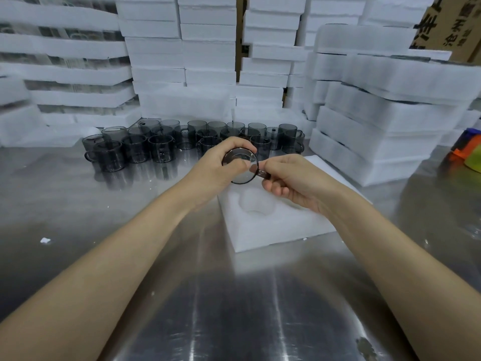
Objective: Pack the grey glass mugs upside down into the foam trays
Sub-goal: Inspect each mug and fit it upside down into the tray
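Far to the left of the left hand, blurred stacked foam trays hold glassware that is hard to make out. On the steel table, a small foam crumb lies left of the left forearm. Beyond the left hand stands a cluster of grey glass mugs, upright; those at the back overlap and cannot be counted.

The left hand wraps its fingers around the body of one grey glass mug, held in the air with a round end facing the camera. Whether that end is base or mouth is unclear. The right hand pinches the mug's handle between thumb and forefinger, its other fingers curled.

Directly below both hands lies a white foam tray. One round cavity shows; the right hand and forearm hide the rest of the tray's top.

Right of the right hand rise more stacked foam blocks. Above them a cardboard box is cut off by the frame. At the right edge sits a blurred multicoloured object, also cut off.
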The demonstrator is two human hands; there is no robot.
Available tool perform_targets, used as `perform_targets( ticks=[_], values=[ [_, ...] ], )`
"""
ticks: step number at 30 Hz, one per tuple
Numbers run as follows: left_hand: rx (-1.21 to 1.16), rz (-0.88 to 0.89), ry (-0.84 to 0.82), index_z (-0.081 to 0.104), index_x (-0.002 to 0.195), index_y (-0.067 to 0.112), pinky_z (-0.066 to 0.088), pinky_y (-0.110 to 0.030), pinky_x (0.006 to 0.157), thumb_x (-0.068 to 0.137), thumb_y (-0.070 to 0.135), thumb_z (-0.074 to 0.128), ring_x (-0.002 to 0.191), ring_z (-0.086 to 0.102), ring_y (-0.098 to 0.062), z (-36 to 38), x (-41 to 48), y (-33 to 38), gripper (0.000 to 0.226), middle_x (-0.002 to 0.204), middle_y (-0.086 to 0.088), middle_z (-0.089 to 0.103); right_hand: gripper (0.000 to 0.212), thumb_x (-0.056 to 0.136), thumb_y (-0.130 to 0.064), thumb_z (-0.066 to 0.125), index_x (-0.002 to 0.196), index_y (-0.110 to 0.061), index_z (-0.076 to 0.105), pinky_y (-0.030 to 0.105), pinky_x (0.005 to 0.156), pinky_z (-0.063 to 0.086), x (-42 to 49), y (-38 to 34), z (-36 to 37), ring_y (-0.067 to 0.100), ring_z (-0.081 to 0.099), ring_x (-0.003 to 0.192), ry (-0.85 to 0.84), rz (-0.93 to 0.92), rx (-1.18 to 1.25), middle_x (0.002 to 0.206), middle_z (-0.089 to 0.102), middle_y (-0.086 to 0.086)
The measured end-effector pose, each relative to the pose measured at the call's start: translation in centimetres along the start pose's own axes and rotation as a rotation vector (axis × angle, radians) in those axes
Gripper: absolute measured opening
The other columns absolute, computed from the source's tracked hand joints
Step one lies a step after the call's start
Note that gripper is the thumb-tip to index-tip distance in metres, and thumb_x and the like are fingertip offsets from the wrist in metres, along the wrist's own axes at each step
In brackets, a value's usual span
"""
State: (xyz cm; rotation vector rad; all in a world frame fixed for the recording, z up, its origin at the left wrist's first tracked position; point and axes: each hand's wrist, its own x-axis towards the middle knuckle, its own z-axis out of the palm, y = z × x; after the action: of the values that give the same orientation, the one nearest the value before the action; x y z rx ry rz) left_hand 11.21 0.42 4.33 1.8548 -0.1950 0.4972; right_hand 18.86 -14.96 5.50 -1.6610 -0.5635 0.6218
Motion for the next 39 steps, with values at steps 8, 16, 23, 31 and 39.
perform_targets(
  ticks=[8, 16, 23, 31, 39],
  values=[
    [-0.1, -0.095, 0.029, 0.063, 0.091, 0.027, 0.035, -0.019, 0.065, 0.073, 0.021, 0.056, 0.064, 0.048, 0.003, 0.22, 0.15, 0.06, 0.02, 0.07, 0.024, 0.059, 0.031, 0.094, -0.017, 0.054, 0.113, 0.007, 0.06, 0.011, 0.033, 0.032, -0.1, -0.15, 0.05, 0.003, 0.043, 0.036, 0.012, 0.017, -0.017, 0.049, 0.055, -0.002],
    [-0.131, -0.126, 0.097, 0.065, 0.082, 0.031, 0.034, -0.023, 0.066, 0.071, 0.021, 0.058, 0.062, 0.045, 0.001, 0.7, 0.21, -0.03, 0.016, 0.068, 0.02, 0.057, 0.036, 0.095, -0.017, 0.054, 0.119, 0.009, 0.057, 0.011, 0.033, 0.032, -0.17, -0.23, 0.16, 0.002, 0.043, 0.036, 0.014, 0.022, -0.022, 0.048, 0.055, -0.003],
    [-0.255, -0.185, 0.011, 0.063, 0.088, 0.017, 0.037, -0.011, 0.053, 0.062, 0.007, 0.052, 0.053, 0.048, 0.002, 0.17, 0.33, 0.38, 0.03, 0.061, 0.016, 0.057, 0.032, 0.095, -0.018, 0.055, 0.117, 0.006, 0.059, 0.011, 0.033, 0.031, -0.18, -0.21, 0.12, 0.002, 0.043, 0.036, 0.01, 0.022, -0.019, 0.049, 0.055, -0.003],
    [-0.215, -0.233, 0.118, 0.066, 0.077, 0.023, 0.031, -0.021, 0.058, 0.06, 0.016, 0.055, 0.059, 0.042, -0.004, 0.8, 0.48, 0.69, 0.021, 0.061, 0.016, 0.056, 0.039, 0.094, -0.018, 0.055, 0.121, 0.011, 0.055, 0.011, 0.034, 0.032, -0.31, -0.21, 0.12, 0.002, 0.043, 0.036, 0.001, 0.008, -0.027, 0.049, 0.055, -0.003],
    [-0.346, -0.25, 0.048, 0.064, 0.093, 0.01, 0.034, -0.029, 0.069, 0.049, 0.003, 0.041, 0.079, 0.045, -0.02, 0.23, 0.09, 0.59, 0.051, 0.081, -0.009, 0.053, 0.016, 0.093, -0.018, 0.057, 0.101, -0.005, 0.063, 0.012, 0.033, 0.031, -0.09, -0.1, -0.07, 0.003, 0.042, 0.036, -0.003, 0.009, -0.004, 0.05, 0.055, -0.002]
  ],
)
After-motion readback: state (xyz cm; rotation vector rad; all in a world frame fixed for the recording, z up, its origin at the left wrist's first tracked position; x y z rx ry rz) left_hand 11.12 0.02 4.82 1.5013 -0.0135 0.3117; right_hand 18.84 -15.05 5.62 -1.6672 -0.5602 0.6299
